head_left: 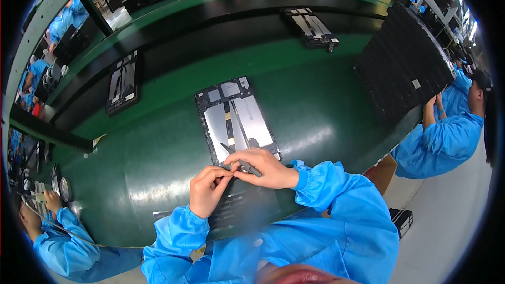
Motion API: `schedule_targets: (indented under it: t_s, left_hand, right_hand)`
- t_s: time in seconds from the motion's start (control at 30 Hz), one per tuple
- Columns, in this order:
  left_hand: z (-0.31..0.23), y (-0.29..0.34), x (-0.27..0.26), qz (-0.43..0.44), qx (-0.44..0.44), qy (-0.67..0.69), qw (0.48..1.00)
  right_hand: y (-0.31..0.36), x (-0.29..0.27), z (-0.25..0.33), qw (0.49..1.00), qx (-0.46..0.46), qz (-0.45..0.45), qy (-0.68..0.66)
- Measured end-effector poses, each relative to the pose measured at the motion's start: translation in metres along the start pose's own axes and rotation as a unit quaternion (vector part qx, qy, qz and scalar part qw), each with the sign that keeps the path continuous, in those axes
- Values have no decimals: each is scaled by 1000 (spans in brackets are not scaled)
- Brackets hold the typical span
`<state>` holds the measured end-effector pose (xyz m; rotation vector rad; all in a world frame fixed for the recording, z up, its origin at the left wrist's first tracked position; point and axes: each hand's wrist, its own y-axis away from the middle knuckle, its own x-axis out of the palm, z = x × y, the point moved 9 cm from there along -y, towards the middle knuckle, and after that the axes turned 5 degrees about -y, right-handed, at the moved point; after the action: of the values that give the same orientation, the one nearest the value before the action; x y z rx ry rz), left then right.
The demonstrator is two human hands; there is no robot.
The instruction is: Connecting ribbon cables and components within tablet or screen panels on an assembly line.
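An opened tablet (256, 121), with a black frame and silver inner plates, lies on the green bench in front of me. My right hand (271, 169) grips dark tweezers (251, 169), whose tip points forward and left over the tablet's near end. Just left of it, my left hand (209, 190) is closed in a pinch. The fingertips of both hands meet at the tablet's near edge; anything between them is too small to make out. Below my hands, partly covered by my left hand and sleeve, lies a see-through sheet (223, 218) with rows of strips.
Other opened tablets rest at the back left (123, 84) and back right (311, 27). A tall stack of black trays (402, 63) stands at the bench's right. Co-workers in blue sit at right (442, 137) and left (66, 242). A metal post (52, 131) rises at the left.
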<state>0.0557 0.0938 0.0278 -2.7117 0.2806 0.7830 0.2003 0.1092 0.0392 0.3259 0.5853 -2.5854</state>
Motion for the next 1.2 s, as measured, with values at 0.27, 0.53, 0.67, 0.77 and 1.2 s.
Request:
schedule_targets:
  t_s: [0.27, 0.53, 0.67, 0.77, 1.2]
  left_hand:
    - [-7, -1, -3, -15, -8, -10, 1000]
    - [7, 1, 0, 16, -70, 19, 997]
    - [-3, 0, -5, -13, -2, 4, 1000]
    - [2, -2, -4, -12, -15, -11, 1000]
    - [-8, -5, -13, -7, 31, -73, 997]
  right_hand:
    - [2, 1, 1, 1000, 22, -12, 12]
    - [4, 3, 0, 999, 28, -12, 22]
    - [2, 4, -2, 998, 45, -4, 34]
    - [1, 1, 0, 999, 33, -21, 32]
    - [-3, 3, 1, 998, 30, -20, 42]
